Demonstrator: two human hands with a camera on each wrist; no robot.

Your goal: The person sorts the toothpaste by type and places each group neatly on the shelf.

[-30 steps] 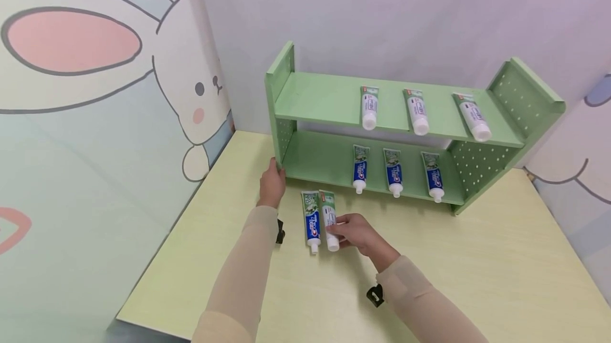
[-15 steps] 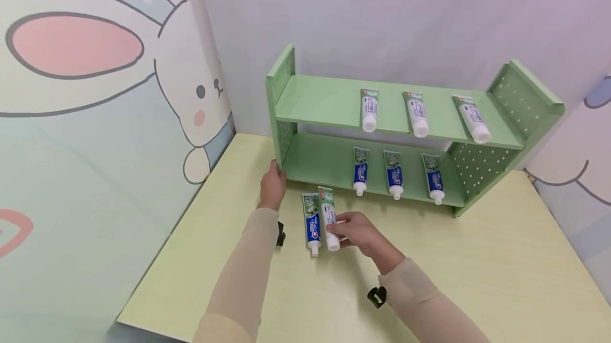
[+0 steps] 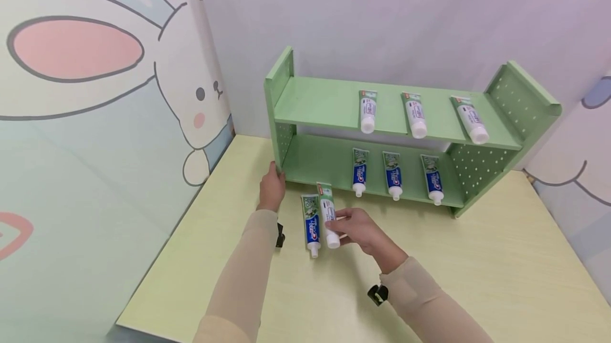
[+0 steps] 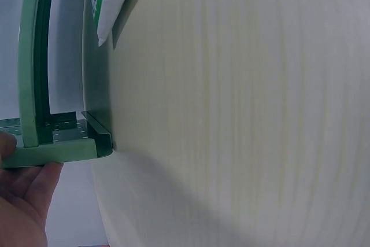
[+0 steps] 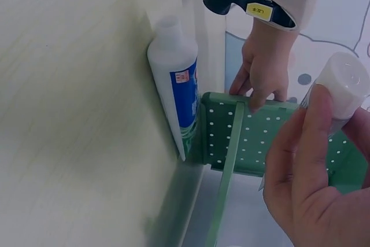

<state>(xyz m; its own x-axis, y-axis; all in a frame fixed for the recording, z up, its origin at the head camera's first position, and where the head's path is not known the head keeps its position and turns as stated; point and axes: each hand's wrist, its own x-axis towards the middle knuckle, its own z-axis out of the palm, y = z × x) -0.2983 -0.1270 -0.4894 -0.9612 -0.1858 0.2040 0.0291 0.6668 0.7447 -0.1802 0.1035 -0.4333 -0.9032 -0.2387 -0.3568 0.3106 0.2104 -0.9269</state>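
Lifted: white toothpaste tube (image 3: 328, 216), right hand (image 3: 359, 229) gripping | left hand (image 3: 271, 190) holding green shelf (image 3: 329, 104) | pale-wood table (image 3: 477, 258)

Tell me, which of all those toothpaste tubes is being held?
The white-and-green toothpaste tube nearest the shelf's left end, gripped by the right hand; the others lie untouched.

A staged shop-like corner: cartoon rabbit wall panels (image 3: 95, 94) enclose a green display shelf (image 3: 334, 104) of toothpaste.

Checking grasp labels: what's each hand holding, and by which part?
Right hand pinches a white-and-green toothpaste tube near its cap end. Left hand grips the green shelf at its lower left front corner.
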